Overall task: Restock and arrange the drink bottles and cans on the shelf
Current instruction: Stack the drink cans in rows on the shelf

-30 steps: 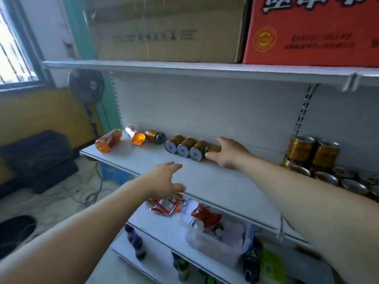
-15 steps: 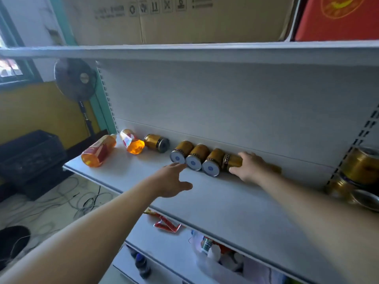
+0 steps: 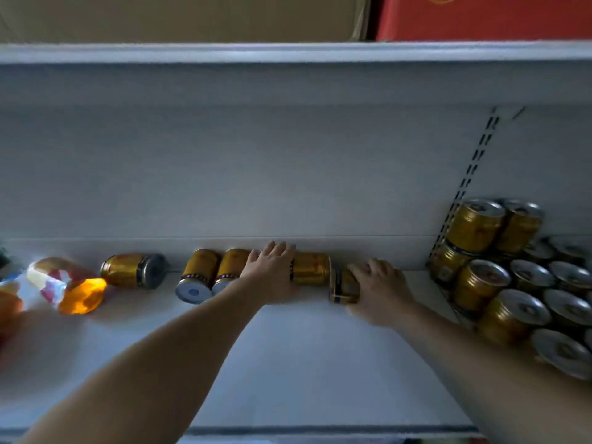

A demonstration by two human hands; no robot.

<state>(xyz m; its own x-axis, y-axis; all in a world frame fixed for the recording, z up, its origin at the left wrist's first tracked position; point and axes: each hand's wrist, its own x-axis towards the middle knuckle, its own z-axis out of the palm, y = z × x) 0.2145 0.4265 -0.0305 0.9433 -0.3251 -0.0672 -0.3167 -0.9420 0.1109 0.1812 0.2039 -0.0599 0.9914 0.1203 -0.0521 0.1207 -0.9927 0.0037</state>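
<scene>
Shelf: white metal shelf (image 3: pixel 288 363), with gold drink cans lying on their sides in a row along its back wall.
Left hand: the left hand (image 3: pixel 270 272) is at the back of the row, palm down, its fingers (image 3: pixel 272 249) straight and slightly spread. It rests on the row between the leaning pair and the sideways can. What lies under the palm is hidden.
Right hand: the right hand (image 3: pixel 379 291) grips the end can (image 3: pixel 343 285), fingers curled over its top and thumb tucked beneath at the front.
End can: on its side at the right end of the row, on the shelf and touching the sideways can.
Sideways can: gold sideways can (image 3: pixel 310 269) lies lengthwise along the back wall, between the two hands.
Leaning pair: two gold cans (image 3: pixel 209 275) lie side by side, their pale ends toward the camera, just left of the left hand.
Lone can: lone can (image 3: pixel 133 270) lies apart, further left, its dark end facing right.
Orange bottles: an orange bottle (image 3: pixel 64 283) lies on its side at the far left, blurred. Another shows at the frame edge.
Stacked cans: upright stacked cans (image 3: pixel 480 283) stand beyond the slotted upright (image 3: pixel 471 181), in two tiers at the back.
Upper shelf: cardboard box (image 3: pixel 179 14) beside a red carton (image 3: pixel 480 14).
</scene>
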